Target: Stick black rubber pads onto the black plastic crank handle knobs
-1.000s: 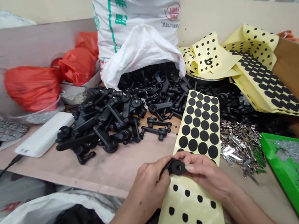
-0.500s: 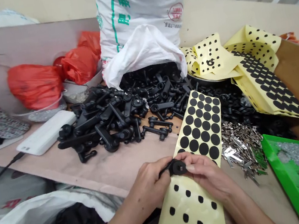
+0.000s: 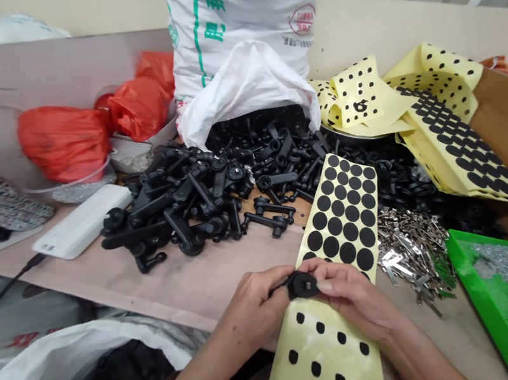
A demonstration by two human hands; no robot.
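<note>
Two bare hands of mine meet over a pale worktop [image 3: 191, 277], both closed on one small black plastic arm [image 3: 304, 285] with a round head. The arm is at the lower middle of the view, just above a yellow sticker sheet [image 3: 341, 218]. My left hand [image 3: 256, 310] is clamped on its narrow side, thumb and fingers together, hiding most of it. My right hand [image 3: 347, 291] pinches the edge of the head on the other side. The head's flat face is turned up towards me, and a small, lighter opening shows near its middle.

I judge the arm light and stiff, smooth enough to twist a little but hardly fragile. The narrow shank and the rim of the head look like the best holds, since they leave the flat face uncovered. The sheet seems thin and bendy, better taken by its edges. Its far part carries rows of black discs; its near part shows only small dark spots on yellow backing.

Beyond my hands, a heap of similar black arms [image 3: 183, 204] lies before the open mouth of a white woven sack [image 3: 250, 17]. To the right are loose silvery metal clips [image 3: 410, 248], then a green tray [image 3: 488, 313] of tiny shiny pieces.
</note>
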